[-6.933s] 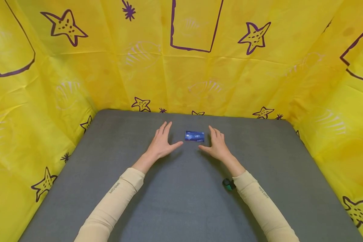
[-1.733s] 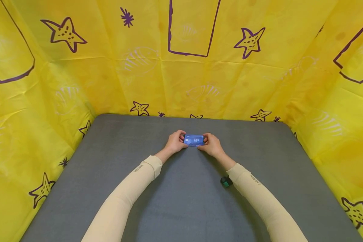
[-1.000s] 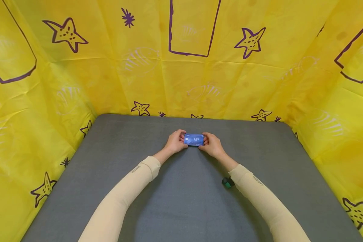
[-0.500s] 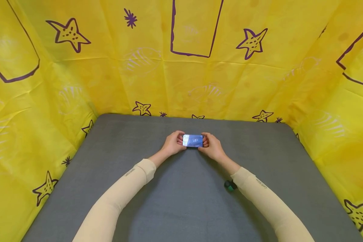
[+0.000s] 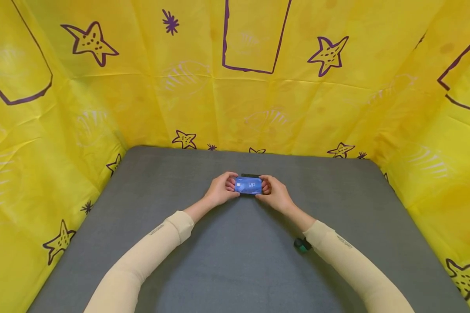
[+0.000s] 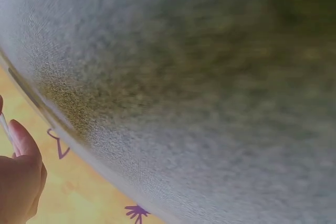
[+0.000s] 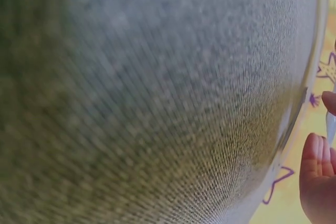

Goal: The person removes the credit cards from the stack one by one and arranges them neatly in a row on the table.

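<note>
Both hands hold a blue card (image 5: 249, 186) marked "VIP" over the middle of the far half of the grey surface (image 5: 235, 261). The left hand (image 5: 219, 191) has its grip clamped on the card's left short edge, fingers curled round it; the right hand (image 5: 275, 194) has its grip clamped on the right short edge in like manner. The card is held level between them, printed face toward the head camera, long side running left to right. A dark strip shows just behind its top edge; what it is cannot be told.

Both forearms wear cream sleeves (image 5: 141, 261). A small green and black device (image 5: 302, 244) sits at the right wrist. Yellow sheeting (image 5: 141, 100) printed with purple stars walls the surface on three sides. The wrist views show blurred grey fabric and, at their edges, fingertips (image 6: 21, 140) on the card's thin edge.
</note>
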`<act>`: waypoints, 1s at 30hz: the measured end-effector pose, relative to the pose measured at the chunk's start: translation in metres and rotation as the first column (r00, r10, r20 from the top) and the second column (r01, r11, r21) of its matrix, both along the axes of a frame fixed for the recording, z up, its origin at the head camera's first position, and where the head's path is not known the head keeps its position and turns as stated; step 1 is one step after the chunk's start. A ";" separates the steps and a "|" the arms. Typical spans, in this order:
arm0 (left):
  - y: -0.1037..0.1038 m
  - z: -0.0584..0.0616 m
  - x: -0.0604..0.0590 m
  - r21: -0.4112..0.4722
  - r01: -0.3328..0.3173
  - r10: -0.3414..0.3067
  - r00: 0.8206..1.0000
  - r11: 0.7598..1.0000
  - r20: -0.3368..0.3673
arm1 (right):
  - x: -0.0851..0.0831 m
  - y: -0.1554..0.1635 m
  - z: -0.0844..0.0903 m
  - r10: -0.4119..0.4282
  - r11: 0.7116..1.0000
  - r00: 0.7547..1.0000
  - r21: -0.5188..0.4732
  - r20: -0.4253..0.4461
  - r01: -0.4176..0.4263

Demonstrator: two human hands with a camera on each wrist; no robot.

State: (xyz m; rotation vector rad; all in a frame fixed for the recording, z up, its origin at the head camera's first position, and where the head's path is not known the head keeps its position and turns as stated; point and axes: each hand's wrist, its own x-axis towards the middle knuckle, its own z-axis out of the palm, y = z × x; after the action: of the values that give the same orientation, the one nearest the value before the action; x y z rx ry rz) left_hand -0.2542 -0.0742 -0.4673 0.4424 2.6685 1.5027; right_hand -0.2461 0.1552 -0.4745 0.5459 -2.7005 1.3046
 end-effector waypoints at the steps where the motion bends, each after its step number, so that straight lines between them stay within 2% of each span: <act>1: -0.001 0.000 0.001 0.006 0.003 -0.003 1.000 1.000 -0.002 | 0.001 0.000 0.000 0.004 1.000 1.000 -0.002 0.001 -0.004; 11: -0.013 0.005 0.018 0.014 0.001 -0.001 1.000 1.000 0.015 | 0.013 -0.006 0.004 0.053 0.998 0.998 -0.040 -0.014 -0.054; 19: -0.023 0.005 0.028 0.014 0.018 -0.018 1.000 1.000 -0.008 | 0.020 -0.012 0.006 0.076 0.996 0.997 -0.049 0.022 -0.075; 30: -0.040 0.005 0.044 0.008 0.042 -0.042 0.999 0.999 0.014 | 0.034 -0.023 0.009 0.118 0.992 0.991 -0.046 0.070 -0.115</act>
State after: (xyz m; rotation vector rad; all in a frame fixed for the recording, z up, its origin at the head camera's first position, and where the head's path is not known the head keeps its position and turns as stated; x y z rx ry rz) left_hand -0.2104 -0.1140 -0.4623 0.4828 2.6270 1.4989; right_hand -0.2117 0.1326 -0.4657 0.6736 -2.7291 1.4333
